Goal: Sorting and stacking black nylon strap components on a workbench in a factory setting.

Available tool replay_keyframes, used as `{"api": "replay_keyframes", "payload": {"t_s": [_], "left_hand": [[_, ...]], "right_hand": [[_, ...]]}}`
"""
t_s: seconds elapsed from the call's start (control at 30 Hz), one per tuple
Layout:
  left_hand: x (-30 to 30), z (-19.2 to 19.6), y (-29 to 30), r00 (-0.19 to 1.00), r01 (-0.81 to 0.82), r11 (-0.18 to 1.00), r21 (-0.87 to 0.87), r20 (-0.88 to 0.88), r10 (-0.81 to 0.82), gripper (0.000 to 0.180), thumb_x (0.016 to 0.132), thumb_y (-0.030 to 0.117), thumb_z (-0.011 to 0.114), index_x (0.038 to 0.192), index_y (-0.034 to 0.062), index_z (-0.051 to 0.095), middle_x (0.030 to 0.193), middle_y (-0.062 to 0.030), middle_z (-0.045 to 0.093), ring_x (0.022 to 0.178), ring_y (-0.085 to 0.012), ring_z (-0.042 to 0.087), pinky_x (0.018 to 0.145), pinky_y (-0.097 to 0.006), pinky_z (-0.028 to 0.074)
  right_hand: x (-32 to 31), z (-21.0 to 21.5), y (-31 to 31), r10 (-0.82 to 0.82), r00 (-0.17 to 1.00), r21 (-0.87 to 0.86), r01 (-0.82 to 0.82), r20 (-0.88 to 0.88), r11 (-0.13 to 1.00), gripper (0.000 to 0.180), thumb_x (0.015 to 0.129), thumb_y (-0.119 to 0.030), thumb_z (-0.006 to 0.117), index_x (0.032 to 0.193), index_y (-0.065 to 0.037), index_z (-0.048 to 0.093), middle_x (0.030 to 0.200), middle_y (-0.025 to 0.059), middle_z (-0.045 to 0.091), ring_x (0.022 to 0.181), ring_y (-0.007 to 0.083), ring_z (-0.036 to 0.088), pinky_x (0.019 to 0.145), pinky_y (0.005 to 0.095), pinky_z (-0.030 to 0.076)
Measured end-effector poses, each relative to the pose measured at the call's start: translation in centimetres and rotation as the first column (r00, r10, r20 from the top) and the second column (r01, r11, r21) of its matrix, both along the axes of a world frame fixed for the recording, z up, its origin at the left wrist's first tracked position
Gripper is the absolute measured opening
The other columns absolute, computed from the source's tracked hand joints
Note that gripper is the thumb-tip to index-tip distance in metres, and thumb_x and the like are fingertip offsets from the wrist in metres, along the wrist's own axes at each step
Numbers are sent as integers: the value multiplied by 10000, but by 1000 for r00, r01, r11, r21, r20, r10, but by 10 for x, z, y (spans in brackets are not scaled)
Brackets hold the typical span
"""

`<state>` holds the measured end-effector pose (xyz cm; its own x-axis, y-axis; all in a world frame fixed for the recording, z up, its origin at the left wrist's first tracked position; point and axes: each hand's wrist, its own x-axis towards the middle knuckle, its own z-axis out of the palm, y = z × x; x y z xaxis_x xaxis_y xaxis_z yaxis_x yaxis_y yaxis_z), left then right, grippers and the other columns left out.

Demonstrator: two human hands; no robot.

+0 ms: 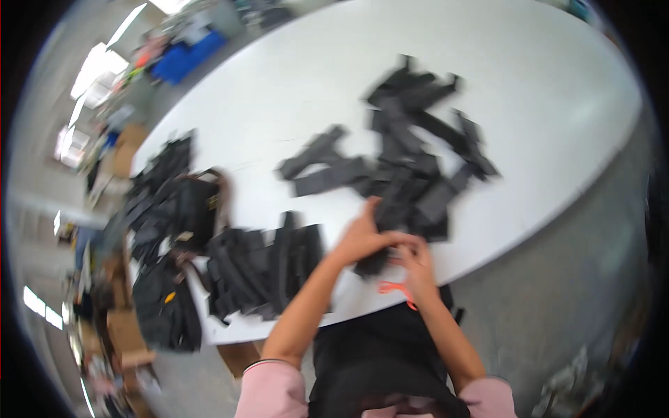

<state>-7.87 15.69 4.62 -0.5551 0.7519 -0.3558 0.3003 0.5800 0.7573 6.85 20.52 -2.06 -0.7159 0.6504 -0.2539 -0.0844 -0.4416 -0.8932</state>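
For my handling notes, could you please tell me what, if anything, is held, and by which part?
The right hand seems to hold an orange looped item, its held part blurred; whether the left hand grips the dark strips cannot be told.

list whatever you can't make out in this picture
All in the head view:
Anything held between the left hand and right hand: covered by the hands themselves.
Orange item: blurred, too small to name.
Black straps: where each ends, blurred and overlapping.
Table: far edge cut off by the picture's top.
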Motion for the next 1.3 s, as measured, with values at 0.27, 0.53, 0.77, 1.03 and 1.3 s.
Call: {"api": "replay_keyframes", "payload": {"t_s": [0.27, 0.53, 0.77, 1.03, 1.3], "left_hand": [[60, -9, -49, 820, -470, 822, 322, 505, 271, 782, 692, 165, 737, 1322, -32, 319, 1160, -147, 529, 1052, -176, 515, 921, -286, 397], [49, 18, -73, 604, -741, 637, 210, 623, 497, 490, 730, 139, 737, 1111, -9, 464, 904, -86, 608, 727, -157, 607, 670, -279, 507], [53, 18, -75, 575, -731, 647, 215, 705, 415, 366, 766, 154, 692, 1036, -3, 501, 845, -96, 597, 688, -165, 606, 622, -291, 508], [65, 21, -83, 562, -740, 631, 232, 729, 392, 358, 772, 183, 668, 1028, -26, 530, 827, -121, 606, 684, -179, 611, 616, -294, 515], [71, 25, -87, 572, -718, 660, 221, 728, 378, 381, 758, 210, 675, 1021, -31, 539, 775, -133, 614, 672, -188, 608, 613, -296, 514]], "right_hand": [[38, 55, 7, 49, 998, 492, -63, 43, 869, 207, 926, -30, 410, 1095, 11, 523, 1098, 128, 574, 824, 144, 595, 612, 242, 500], [17, 46, 46, -57, 986, 259, 15, 155, 966, 203, 945, -105, 435, 1085, -5, 541, 888, 96, 606, 630, 81, 536, 542, 222, 501], [9, 75, 38, -164, 940, 908, -229, 300, 351, 251, 750, -74, 666, 985, -98, 582, 804, 42, 545, 586, 179, 509, 558, 271, 425], [-17, 73, 44, -86, 958, 961, -276, 274, -16, 213, 694, -79, 670, 865, -91, 542, 785, 23, 483, 622, 171, 512, 547, 290, 337], [-34, 60, 40, -108, 967, 971, -237, 233, -33, 187, 692, -87, 663, 839, -77, 548, 779, 20, 491, 618, 168, 529, 558, 282, 360]]}}
